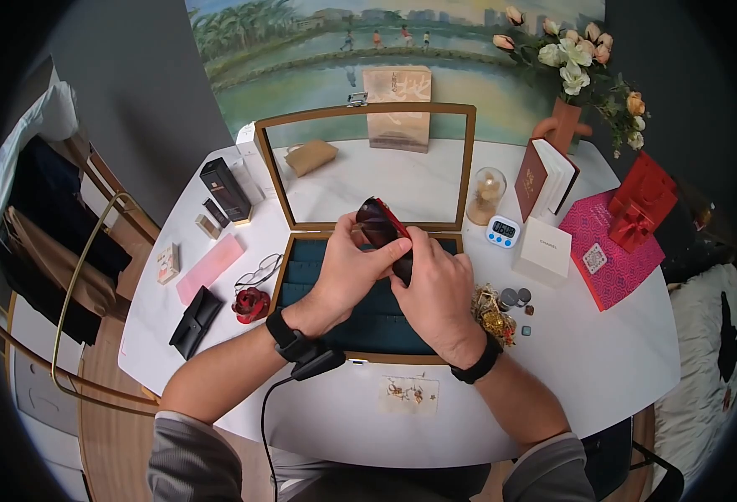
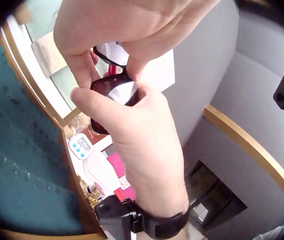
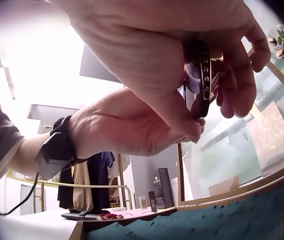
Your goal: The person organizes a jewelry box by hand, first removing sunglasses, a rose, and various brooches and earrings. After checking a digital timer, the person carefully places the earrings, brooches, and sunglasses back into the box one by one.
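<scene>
Dark sunglasses [image 1: 373,219] [image 2: 123,93] are held up by both hands above the teal-lined compartments of an open box [image 1: 368,325] with a wooden frame. My left hand [image 1: 345,274] [image 3: 119,125] pinches them on the left between thumb and fingers. On the other side, my right hand [image 1: 437,294] [image 2: 149,135] grips them, its thumb close to the left thumb. A strip of red shows along the glasses in the head view. In the right wrist view, a dark temple arm [image 3: 205,80] with small studs shows by the right fingers. The glasses are partly hidden by the hands.
The glass lid [image 1: 471,167] stands raised behind the box. Left lie eyeglasses [image 1: 259,272], a red flower [image 1: 252,305], a black case [image 1: 196,322] and a pink box [image 1: 211,268]. Right are a timer [image 1: 502,232], a white box [image 1: 542,251] and jewelry [image 1: 494,318]. A card [image 1: 408,395] lies in front.
</scene>
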### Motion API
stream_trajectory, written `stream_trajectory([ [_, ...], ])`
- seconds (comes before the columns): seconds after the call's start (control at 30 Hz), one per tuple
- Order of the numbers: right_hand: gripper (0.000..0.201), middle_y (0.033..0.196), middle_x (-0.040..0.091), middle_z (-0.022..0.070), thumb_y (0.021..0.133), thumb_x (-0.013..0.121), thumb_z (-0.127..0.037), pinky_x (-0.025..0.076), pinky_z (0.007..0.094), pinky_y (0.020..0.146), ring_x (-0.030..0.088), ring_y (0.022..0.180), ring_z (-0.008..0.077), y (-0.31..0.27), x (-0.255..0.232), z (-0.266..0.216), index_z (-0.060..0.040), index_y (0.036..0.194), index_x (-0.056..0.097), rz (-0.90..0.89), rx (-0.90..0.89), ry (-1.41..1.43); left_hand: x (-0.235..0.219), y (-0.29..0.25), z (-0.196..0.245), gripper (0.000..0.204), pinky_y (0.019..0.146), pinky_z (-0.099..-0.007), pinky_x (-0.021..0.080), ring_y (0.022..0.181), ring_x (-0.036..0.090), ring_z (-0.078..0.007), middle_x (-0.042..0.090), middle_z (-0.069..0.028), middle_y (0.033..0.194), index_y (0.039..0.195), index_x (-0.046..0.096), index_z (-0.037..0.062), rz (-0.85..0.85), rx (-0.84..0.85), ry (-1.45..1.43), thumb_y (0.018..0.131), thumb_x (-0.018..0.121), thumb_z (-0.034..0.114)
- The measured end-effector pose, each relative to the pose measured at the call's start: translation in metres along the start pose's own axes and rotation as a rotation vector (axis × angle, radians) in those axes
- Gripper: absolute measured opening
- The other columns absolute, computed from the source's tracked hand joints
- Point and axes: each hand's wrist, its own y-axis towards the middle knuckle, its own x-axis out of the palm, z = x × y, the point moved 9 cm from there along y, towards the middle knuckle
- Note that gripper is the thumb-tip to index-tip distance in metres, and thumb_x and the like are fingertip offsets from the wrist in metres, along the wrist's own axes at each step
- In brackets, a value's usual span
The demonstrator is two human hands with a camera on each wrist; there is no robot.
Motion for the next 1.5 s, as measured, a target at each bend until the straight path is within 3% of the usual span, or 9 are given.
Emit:
stream_trajectory([
  [0.1,0.048,0.099,0.074,0.0090,0.078,0.087,-0.011,0.046,0.0446,0.081,0.074,0.093,0.0305,0.007,-0.002,0.010,-0.0075,0.120,0.063,-0.103,0.009,0.019,-0.015,0.005,0.013,0.096,0.093,-0.0339,0.063,0.115,0.070,-0.0198,0.063,-0.0166,0.134,0.161,0.031,-0.0029,0.015,0.275,0.335,0.092,0.092,0.022],
  [0.17,0.043,0.095,0.074,0.0088,0.078,0.086,-0.009,0.047,0.0444,0.083,0.074,0.093,0.0316,0.012,-0.006,0.018,-0.0082,0.115,0.064,-0.109,0.013,0.032,-0.017,-0.004,0.039,0.110,0.103,-0.0418,0.059,0.127,0.066,-0.0307,0.053,-0.0208,0.150,0.168,0.025,0.0016,0.008,0.316,0.418,0.085,0.097,0.019],
  [0.23,0.041,0.094,0.074,0.0090,0.078,0.085,-0.008,0.048,0.0449,0.084,0.074,0.092,0.0326,0.016,-0.005,0.017,-0.0082,0.114,0.065,-0.137,-0.085,-0.012,0.012,-0.028,0.081,0.113,0.115,-0.0516,0.050,0.139,0.057,-0.0420,0.044,-0.0219,0.160,0.166,0.035,0.0065,-0.027,0.902,1.189,0.073,0.100,0.014],
  [0.37,0.053,0.100,0.077,0.0097,0.075,0.089,-0.009,0.051,0.0457,0.085,0.075,0.096,0.0323,0.015,0.002,0.020,-0.0084,0.124,0.069,-0.271,-0.124,0.063,0.041,-0.030,0.062,0.092,0.121,-0.0566,0.042,0.145,0.050,-0.0415,0.051,-0.0204,0.156,0.152,0.056,0.0086,-0.329,1.142,1.502,0.068,0.094,0.013],
  [0.4,0.053,0.100,0.077,0.0097,0.075,0.089,-0.009,0.051,0.0457,0.085,0.075,0.096,0.0323,0.015,0.003,0.023,-0.0084,0.124,0.069,-0.276,-0.122,0.062,0.046,-0.030,0.059,0.080,0.116,-0.0528,0.047,0.135,0.059,-0.0375,0.063,-0.0176,0.138,0.146,0.059,0.0080,-0.282,1.265,1.513,0.073,0.091,0.013],
  [0.53,0.055,0.102,0.077,0.0107,0.074,0.091,-0.011,0.053,0.0465,0.089,0.075,0.100,0.0339,0.018,0.007,0.040,-0.0093,0.125,0.070,-0.366,-0.052,0.056,0.051,-0.005,0.034,0.061,0.096,-0.0461,0.056,0.101,0.069,-0.0338,0.070,-0.0122,0.106,0.132,0.063,0.0061,-0.391,1.123,1.423,0.076,0.087,0.012],
  [0.8,0.062,0.111,0.073,0.0151,0.079,0.094,-0.027,0.052,0.0498,0.091,0.071,0.107,0.0369,0.040,-0.062,0.101,-0.0041,0.132,0.070,-0.030,0.141,-0.147,0.041,0.072,-0.021,0.061,0.098,-0.0504,0.057,0.111,0.069,-0.0457,0.072,-0.0206,0.113,0.126,0.064,-0.0018,-0.627,0.478,1.321,0.083,0.093,0.031],
  [1.2,0.042,0.113,0.076,0.0183,0.088,0.086,-0.023,0.052,0.0513,0.095,0.072,0.109,0.0385,0.040,-0.063,0.109,0.0005,0.120,0.072,-0.030,0.235,-0.102,0.054,0.080,-0.052,0.071,0.110,-0.0492,0.052,0.126,0.061,-0.0431,0.063,-0.0212,0.126,0.134,0.063,-0.0025,-0.636,0.702,1.296,0.082,0.089,0.039],
  [1.5,0.039,0.111,0.077,0.0189,0.090,0.084,-0.022,0.053,0.0509,0.094,0.073,0.107,0.0384,0.041,-0.064,0.107,0.0002,0.119,0.073,-0.046,0.236,-0.109,0.054,0.082,-0.052,0.068,0.111,-0.0486,0.052,0.127,0.060,-0.0431,0.063,-0.0207,0.128,0.137,0.062,-0.0029,-0.660,0.610,1.243,0.084,0.091,0.030],
])
